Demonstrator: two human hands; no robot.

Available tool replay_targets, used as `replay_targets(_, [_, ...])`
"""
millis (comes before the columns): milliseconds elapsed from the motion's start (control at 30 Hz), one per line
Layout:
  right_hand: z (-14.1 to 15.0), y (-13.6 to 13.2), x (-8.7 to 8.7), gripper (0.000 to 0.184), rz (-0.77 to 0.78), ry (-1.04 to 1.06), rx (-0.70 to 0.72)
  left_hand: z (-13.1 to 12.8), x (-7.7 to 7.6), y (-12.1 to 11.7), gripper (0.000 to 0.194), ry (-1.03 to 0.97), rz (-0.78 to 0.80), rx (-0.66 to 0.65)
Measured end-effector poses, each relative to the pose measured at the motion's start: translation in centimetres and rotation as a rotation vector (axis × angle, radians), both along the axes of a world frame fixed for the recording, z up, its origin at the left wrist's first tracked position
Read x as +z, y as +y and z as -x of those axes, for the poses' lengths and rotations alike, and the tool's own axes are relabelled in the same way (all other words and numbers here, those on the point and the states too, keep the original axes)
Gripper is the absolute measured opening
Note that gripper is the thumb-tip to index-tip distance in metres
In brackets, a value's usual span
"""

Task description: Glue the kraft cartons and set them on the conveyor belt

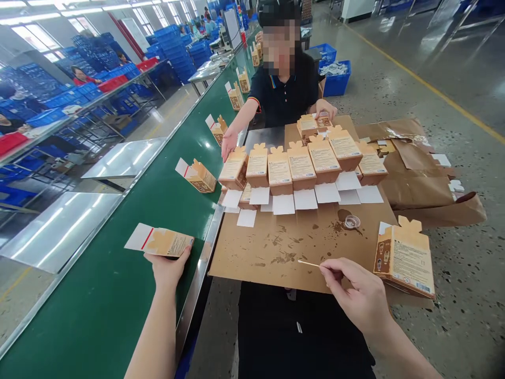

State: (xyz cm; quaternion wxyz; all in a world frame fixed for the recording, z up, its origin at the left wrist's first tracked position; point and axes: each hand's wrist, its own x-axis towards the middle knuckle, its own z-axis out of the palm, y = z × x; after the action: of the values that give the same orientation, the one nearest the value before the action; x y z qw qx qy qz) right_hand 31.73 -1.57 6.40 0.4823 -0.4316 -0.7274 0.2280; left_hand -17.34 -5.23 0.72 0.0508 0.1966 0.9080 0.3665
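My left hand (168, 269) is closed around a tan and brown cardboard box (171, 242) over the green conveyor belt. The box lies tilted, with its white flap and red strip pointing left. In my right hand (357, 289) a thin cotton swab (309, 263) is pinched between thumb and fingertips, its white tip to the left above a stained cardboard sheet (244, 263). A small clear dish (352, 221) sits on that sheet beside a dark wet patch. Close to my right hand, another printed box (410, 258) stands at the sheet's right edge.
Rows of similar boxes (280, 171) with white flaps stand across the sheet's far side. More boxes (201, 176) ride along the green belt (118, 295). A co-worker (284, 95) sits opposite, one arm reaching to the belt. Brown wrapping paper (418, 173) lies at right.
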Motion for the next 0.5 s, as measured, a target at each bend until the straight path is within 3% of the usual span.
replay_targets(67, [-0.5,0.3,0.1,0.019,-0.032,-0.006,-0.009,0.9,0.1,0.4,0.105,-0.028,0.007,-0.021])
replay_targets(167, [-2.0,0.3,0.4,0.019,-0.043,-0.033,-0.074,0.5,0.1,-0.7,0.114,-0.043,-0.108,-0.04])
replay_targets(233, [-3.2,-0.1,0.5,0.018,-0.037,-0.054,-0.141,-0.7,0.0,-2.0,0.109,0.076,-0.283,0.003])
replay_targets(333, [-4.9,-0.8,0.7,0.017,-0.023,-0.09,-0.23,-3.4,0.6,-2.2,0.078,0.317,-0.648,-0.001])
replay_targets(433, [-5.9,-0.7,1.2,0.019,-0.023,-0.111,-0.263,-5.9,2.9,2.9,0.049,0.197,-0.833,-0.227])
replay_targets(500, [-6.2,-0.2,1.8,0.022,-0.042,-0.119,-0.26,-7.1,5.1,8.7,0.042,0.007,-0.745,-0.381])
